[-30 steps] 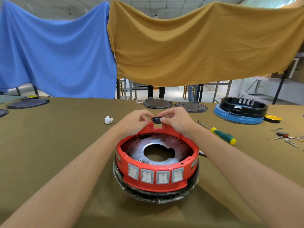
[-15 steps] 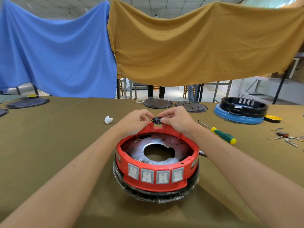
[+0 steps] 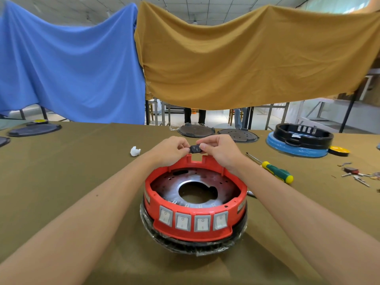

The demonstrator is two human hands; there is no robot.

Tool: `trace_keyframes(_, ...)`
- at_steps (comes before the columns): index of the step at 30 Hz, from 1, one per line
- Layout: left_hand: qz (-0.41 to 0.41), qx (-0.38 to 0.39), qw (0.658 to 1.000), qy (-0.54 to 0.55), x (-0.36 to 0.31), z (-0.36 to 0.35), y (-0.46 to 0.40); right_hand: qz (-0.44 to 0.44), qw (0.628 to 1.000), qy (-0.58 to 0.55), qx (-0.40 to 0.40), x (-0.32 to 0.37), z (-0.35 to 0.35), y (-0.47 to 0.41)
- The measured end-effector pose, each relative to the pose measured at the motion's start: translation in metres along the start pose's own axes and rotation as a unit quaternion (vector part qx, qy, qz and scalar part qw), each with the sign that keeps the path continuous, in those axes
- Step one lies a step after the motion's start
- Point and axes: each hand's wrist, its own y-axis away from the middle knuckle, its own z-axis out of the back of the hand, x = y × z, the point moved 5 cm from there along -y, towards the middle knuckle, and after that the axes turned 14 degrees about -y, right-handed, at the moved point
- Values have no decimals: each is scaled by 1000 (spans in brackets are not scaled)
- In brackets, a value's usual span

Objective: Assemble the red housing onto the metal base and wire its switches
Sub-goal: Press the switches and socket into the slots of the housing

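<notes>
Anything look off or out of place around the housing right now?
Nothing stands out. The red housing sits level on the base, four switches are seated in front, and both hands pinch a black part above the rear notch.

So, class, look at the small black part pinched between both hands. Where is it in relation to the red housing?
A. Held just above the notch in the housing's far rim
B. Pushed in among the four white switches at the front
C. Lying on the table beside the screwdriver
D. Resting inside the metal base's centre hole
A: the left hand and right hand pinch the small black part just above the notch in the far rim of the red housing.
</notes>
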Motion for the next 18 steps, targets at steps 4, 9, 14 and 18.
trace_keyframes(4,13,-5,1000,7,-6,-3,-5,-2,1000,-2,-14,-1,3,-1)
trace_keyframes(9,27,-23,999,25,-4,-11,-5,-25,1000,18,-7,-4,2,-2)
trace_keyframes(14,40,-27,998,35,1,-11,-6,-38,998,41,-3,-5,1,-2)
trace_keyframes(18,40,-31,998,36,4,-11,-5,-46,998,52,-6,-5,1,-2)
